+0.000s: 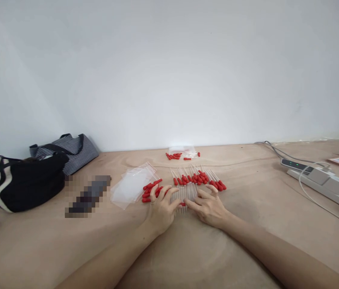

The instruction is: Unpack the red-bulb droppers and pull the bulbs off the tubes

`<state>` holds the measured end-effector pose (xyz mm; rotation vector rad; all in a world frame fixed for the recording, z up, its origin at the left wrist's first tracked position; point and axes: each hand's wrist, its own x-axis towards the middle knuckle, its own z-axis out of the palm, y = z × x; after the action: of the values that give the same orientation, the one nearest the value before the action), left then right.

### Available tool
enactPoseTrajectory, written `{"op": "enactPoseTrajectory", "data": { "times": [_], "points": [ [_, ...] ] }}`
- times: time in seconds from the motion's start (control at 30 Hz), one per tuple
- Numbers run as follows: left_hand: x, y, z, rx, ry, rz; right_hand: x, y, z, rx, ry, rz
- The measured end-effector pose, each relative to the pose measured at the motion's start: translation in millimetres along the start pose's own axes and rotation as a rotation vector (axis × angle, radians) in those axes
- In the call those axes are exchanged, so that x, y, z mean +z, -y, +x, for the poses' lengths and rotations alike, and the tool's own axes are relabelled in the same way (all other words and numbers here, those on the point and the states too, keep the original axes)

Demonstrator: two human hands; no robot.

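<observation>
Both hands meet low over a bunch of clear thin dropper tubes (189, 192) lying side by side. Between their fingertips sits a small red rubber bulb (183, 204). My left hand (163, 208) has its thumb and forefinger closed at the bulb, its other fingers curled above the tubes. My right hand (210, 206) also pinches at the bulb from the other side; whether a tube is in its fingers is hidden. Beyond the hands lie several droppers with red bulbs (199, 176). Loose red bulbs (147, 193) lie beside my left hand, partly covered by it.
Clear zip bags (133, 182) are spread on the wooden table (175, 257), left of the bulbs. Farther back, more red bulbs (173, 155) lie by a plastic bag (183, 150). A black bag (37, 182) and striped bag (80, 150) stand left; a power strip (328, 186) with cables lies right.
</observation>
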<state>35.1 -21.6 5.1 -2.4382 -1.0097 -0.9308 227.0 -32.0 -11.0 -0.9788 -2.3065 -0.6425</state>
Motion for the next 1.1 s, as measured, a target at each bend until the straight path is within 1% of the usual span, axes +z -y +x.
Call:
{"op": "enactPoseTrajectory", "data": {
  "times": [0.37,0.5,0.57,0.7,0.73,0.8,0.87,1.0,1.1],
  "points": [
    [0.8,4,-4,0.05,-0.027,0.045,-6,-2,0,-0.05,0.088,0.032],
    [0.0,5,-5,0.06,-0.044,0.05,-4,-2,-1,-0.036,0.136,0.006],
    [-0.3,4,-6,0.057,-0.049,0.053,-1,-1,-1,-0.02,0.111,-0.016],
    [0.7,2,-6,0.065,-0.069,0.062,1,-2,0,-0.067,-0.058,-0.046],
    [0.6,2,-6,0.072,-0.073,0.064,0,-2,0,-0.082,-0.081,-0.057],
    [-1.1,5,-7,0.072,-0.075,0.067,-2,-5,-1,-0.086,-0.084,-0.079],
    [-5.2,11,-6,0.023,-0.086,0.085,-4,-10,-3,-0.039,-0.086,-0.087],
    [-13.8,29,-1,-0.14,-0.126,0.11,-4,-20,-8,0.16,-0.157,-0.039],
    [-13.8,40,3,-0.194,-0.074,-0.027,2,-23,-9,0.217,-0.143,0.017]
  ]
}}
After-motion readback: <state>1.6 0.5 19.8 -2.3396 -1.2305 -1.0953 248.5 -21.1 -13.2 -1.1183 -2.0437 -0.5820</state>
